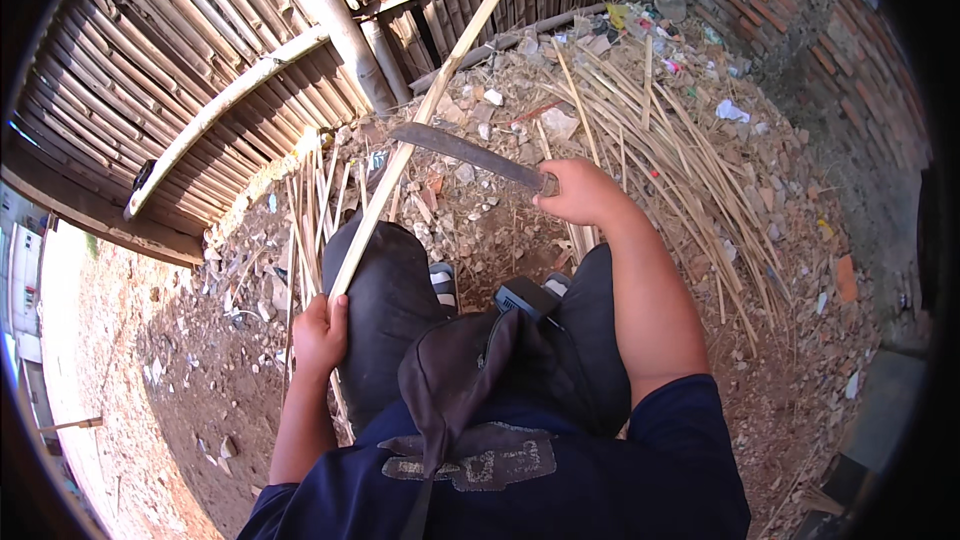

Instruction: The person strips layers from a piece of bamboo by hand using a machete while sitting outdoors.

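Note:
My left hand (pixel 319 334) is closed round the lower end of a long, pale bamboo strip (pixel 384 189), beside my left knee. The strip slants up and away to the right, its far end near the bamboo wall. In my right hand (pixel 583 192), above my right knee, is the handle of a machete (pixel 470 152). Its dark, curved blade points left, and the tip end crosses the strip around its middle. Whether the edge bites into the strip I cannot tell.
Many split bamboo strips (pixel 690 175) lie on the rubble at the right. More strips (pixel 318 202) stand beside my left knee. A bamboo wall (pixel 170 70) rises at the far left, a brick wall (pixel 800 15) at the far right. A black pouch (pixel 455 355) rests on my lap.

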`<state>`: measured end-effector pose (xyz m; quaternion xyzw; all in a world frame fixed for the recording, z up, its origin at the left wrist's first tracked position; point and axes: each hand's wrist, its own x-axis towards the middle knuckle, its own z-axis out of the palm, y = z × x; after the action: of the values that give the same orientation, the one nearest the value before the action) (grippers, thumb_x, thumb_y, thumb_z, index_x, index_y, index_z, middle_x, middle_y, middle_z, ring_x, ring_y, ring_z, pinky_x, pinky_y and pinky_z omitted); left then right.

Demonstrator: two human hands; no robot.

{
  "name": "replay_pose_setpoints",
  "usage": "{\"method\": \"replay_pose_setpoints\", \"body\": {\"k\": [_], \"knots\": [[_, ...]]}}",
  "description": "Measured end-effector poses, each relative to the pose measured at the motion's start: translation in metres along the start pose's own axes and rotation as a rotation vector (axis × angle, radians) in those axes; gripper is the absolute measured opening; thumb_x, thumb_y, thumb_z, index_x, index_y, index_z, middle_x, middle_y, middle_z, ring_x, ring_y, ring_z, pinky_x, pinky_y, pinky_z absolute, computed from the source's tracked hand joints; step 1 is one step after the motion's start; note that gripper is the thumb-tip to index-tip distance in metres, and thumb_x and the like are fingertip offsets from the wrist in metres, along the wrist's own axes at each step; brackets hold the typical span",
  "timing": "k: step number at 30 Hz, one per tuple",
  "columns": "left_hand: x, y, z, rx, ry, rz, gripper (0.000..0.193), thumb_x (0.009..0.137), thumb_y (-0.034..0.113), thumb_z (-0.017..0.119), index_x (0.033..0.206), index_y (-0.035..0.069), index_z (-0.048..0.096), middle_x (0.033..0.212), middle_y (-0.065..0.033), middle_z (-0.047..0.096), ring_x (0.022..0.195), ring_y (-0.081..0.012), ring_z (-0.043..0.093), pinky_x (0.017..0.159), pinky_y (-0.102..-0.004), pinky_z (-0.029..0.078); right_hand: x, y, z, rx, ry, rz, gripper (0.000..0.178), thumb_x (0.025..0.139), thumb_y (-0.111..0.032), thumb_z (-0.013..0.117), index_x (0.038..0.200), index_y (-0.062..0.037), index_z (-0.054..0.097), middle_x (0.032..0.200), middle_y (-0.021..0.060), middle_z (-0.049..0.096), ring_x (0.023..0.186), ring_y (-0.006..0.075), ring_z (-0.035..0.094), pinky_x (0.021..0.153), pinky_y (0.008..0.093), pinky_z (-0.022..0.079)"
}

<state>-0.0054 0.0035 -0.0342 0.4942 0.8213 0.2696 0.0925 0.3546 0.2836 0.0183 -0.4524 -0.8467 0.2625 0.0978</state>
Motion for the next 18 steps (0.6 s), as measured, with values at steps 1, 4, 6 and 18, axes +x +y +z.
{"method": "replay_pose_setpoints", "body": {"k": [1, 4, 6, 18], "knots": [[0.0, 0.001, -0.001, 0.013, -0.007, 0.006, 0.049, 0.101, 0.04, 0.063, 0.071, 0.002, 0.051, 0.058, -0.0206, 0.055, 0.053, -0.0402, 0.057, 0.054, -0.0488, 0.043, -0.001, 0.002, 0.0, -0.003, 0.001, 0.001, 0.044, 0.082, -0.032, 0.077, 0.116, -0.0049, 0.07, 0.091, 0.0219, 0.071, 0.091, 0.0399, 0.069, 0.08, 0.0466, 0.054], [-0.001, -0.001, -0.001, 0.018, -0.006, 0.001, 0.049, 0.1, 0.04, 0.063, 0.071, 0.002, 0.051, 0.057, -0.0206, 0.055, 0.053, -0.0407, 0.057, 0.054, -0.0491, 0.043, -0.004, -0.019, -0.003, -0.028, -0.075, 0.102, 0.046, 0.081, -0.032, 0.077, 0.118, -0.0057, 0.07, 0.092, 0.0224, 0.071, 0.092, 0.0404, 0.069, 0.081, 0.0473, 0.054], [-0.001, -0.002, -0.001, 0.009, -0.007, 0.002, 0.05, 0.1, 0.041, 0.063, 0.071, 0.002, 0.051, 0.057, -0.0205, 0.055, 0.053, -0.041, 0.058, 0.054, -0.0493, 0.043, -0.007, -0.027, 0.004, -0.042, -0.039, -0.003, 0.045, 0.081, -0.032, 0.077, 0.117, -0.0063, 0.07, 0.094, 0.0224, 0.071, 0.093, 0.0409, 0.069, 0.082, 0.0474, 0.054], [-0.001, 0.001, -0.004, 0.023, -0.029, -0.009, 0.051, 0.1, 0.044, 0.062, 0.072, 0.002, 0.052, 0.06, -0.022, 0.057, 0.057, -0.0442, 0.059, 0.056, -0.0508, 0.045, -0.007, 0.002, -0.02, 0.048, -0.026, 0.184, 0.047, 0.078, -0.029, 0.078, 0.12, -0.0077, 0.071, 0.104, 0.0213, 0.072, 0.098, 0.0372, 0.07, 0.086, 0.045, 0.055]]}}
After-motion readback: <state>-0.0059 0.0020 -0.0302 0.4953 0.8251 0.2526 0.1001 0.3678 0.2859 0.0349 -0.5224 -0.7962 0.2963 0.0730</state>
